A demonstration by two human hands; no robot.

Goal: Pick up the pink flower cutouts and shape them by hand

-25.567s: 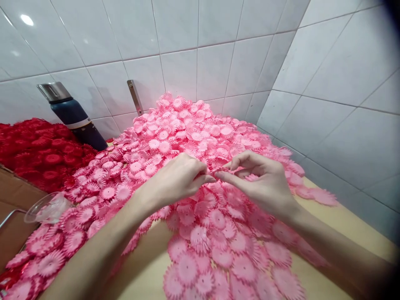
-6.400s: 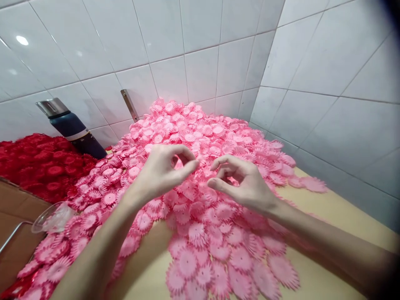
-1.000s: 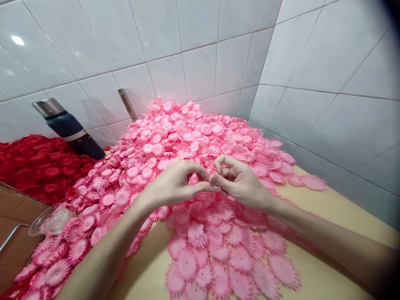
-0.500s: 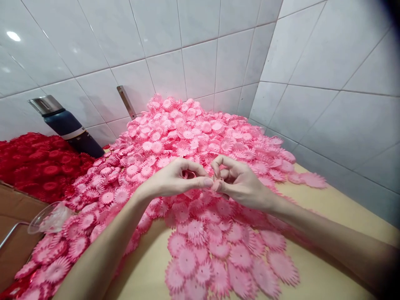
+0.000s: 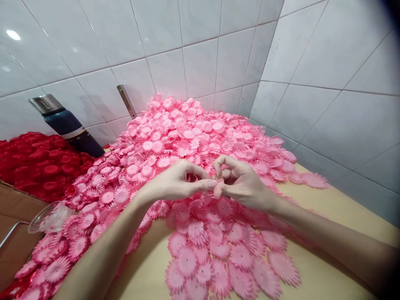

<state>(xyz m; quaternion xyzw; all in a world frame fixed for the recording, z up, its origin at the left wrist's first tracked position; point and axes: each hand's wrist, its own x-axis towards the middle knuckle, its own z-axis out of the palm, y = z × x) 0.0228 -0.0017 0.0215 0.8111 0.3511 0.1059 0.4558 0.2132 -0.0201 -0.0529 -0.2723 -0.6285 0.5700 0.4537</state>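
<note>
Over the middle of a large heap of pink fabric flower petals (image 5: 193, 133), my two hands meet fingertip to fingertip. My left hand (image 5: 181, 179) is closed in a pinch, thumb against the index finger; what it grips is mostly hidden. Opposite it, my right hand (image 5: 242, 183) also pinches, with its other fingers curled. A small pink petal piece (image 5: 221, 181) shows at its fingertips, partly covered. Below the hands, flat round petals with fringed edges and tiny centre holes (image 5: 187, 261) lie spread on the yellowish tabletop (image 5: 142, 266).
At left, a dark blue bottle (image 5: 73, 129) with a metal cap stands by a heap of red petals (image 5: 40, 166). A clear plastic lid or cup (image 5: 51, 217) rests near a cardboard box (image 5: 18, 221). White tiled walls (image 5: 200, 62) enclose the back and right; a metal strip (image 5: 126, 101) leans there.
Both hands have shifted very slightly right and stay together. A bit of pink now shows between the right fingertips. The heaps look unchanged.
</note>
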